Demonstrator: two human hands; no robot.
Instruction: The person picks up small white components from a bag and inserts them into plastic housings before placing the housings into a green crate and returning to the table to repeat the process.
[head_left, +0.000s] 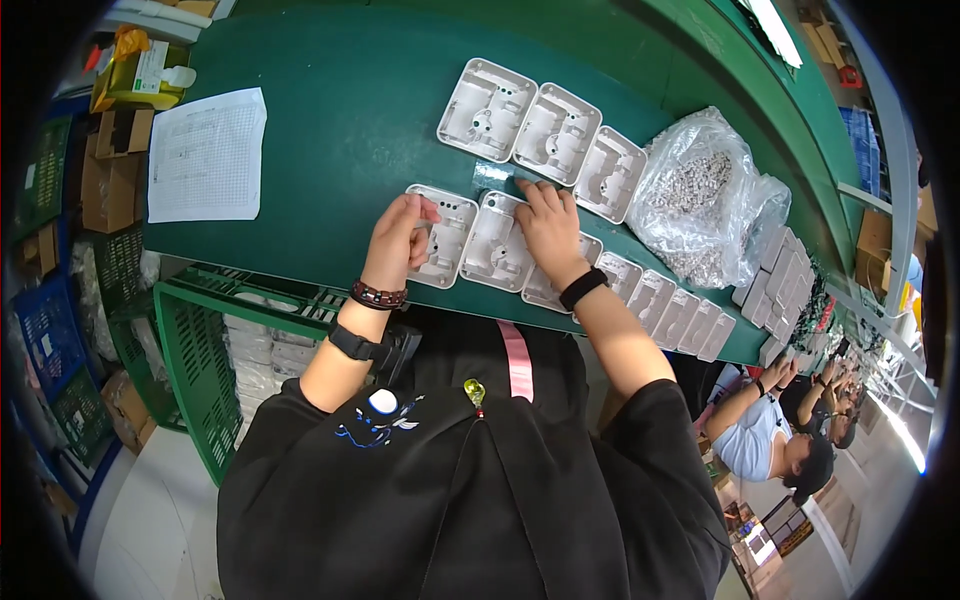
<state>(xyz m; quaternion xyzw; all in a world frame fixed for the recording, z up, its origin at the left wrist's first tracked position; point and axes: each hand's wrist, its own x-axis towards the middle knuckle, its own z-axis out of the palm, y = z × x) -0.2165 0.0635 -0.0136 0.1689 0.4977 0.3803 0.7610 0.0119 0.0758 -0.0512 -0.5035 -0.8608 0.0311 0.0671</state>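
Light-grey plastic housings with open tops stand in two rows on the green table. My left hand (393, 243) is closed, thumb and fingers pinched together over the leftmost housing (450, 240) of the near row. Whatever it holds, if anything, is too small to make out. My right hand (552, 235) reaches over the second housing (493, 250) of that row, fingers stretched forward and slightly apart at its far right rim. It covers part of the third housing (541, 289). Between the rows lies a shiny clear piece (491, 178), its kind unclear. Three housings (487, 108) form the far row.
A clear plastic bag (690, 200) of small pale parts sits right of the far row. Stacked grey housings (778, 285) lie beyond it. A printed sheet (207, 155) is at left. A green crate (195, 370) stands below the table edge. Other people (760, 435) work at right.
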